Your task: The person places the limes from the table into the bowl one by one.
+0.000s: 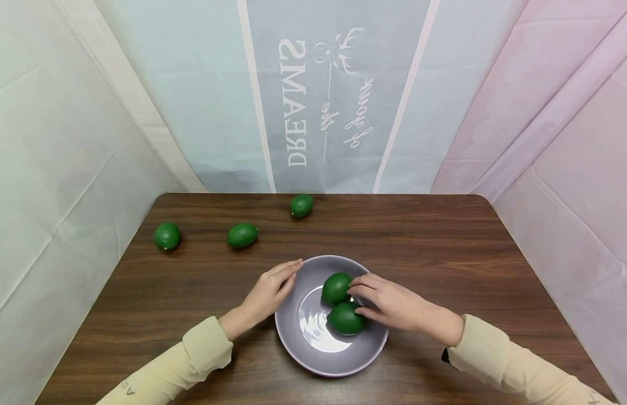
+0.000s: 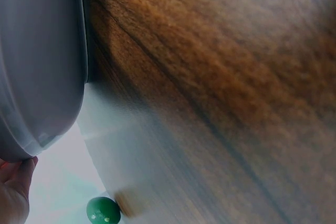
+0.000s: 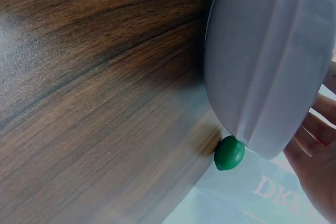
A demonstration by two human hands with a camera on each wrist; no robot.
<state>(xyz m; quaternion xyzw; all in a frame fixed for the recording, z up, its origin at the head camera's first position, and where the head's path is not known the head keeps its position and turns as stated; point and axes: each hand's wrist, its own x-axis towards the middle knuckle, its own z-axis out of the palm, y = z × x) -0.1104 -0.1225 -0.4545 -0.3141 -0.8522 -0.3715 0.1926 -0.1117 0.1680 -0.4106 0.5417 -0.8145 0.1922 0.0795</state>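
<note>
Leftmost, we see a lime (image 1: 167, 236) near the left edge of the table (image 1: 470, 253), then a second lime (image 1: 242, 235) well apart from it. The left hand (image 1: 266, 292) touches the rim of the bowl (image 1: 299, 344), fingers nearly straight and together. A third lime (image 1: 301, 206) lies by the far edge. Inside the bowl we see two glossy green limes (image 1: 335, 288) (image 1: 342, 321) side by side. The right hand (image 1: 396, 304) reaches in, fingers bent; whether it grips we cannot tell.
</note>
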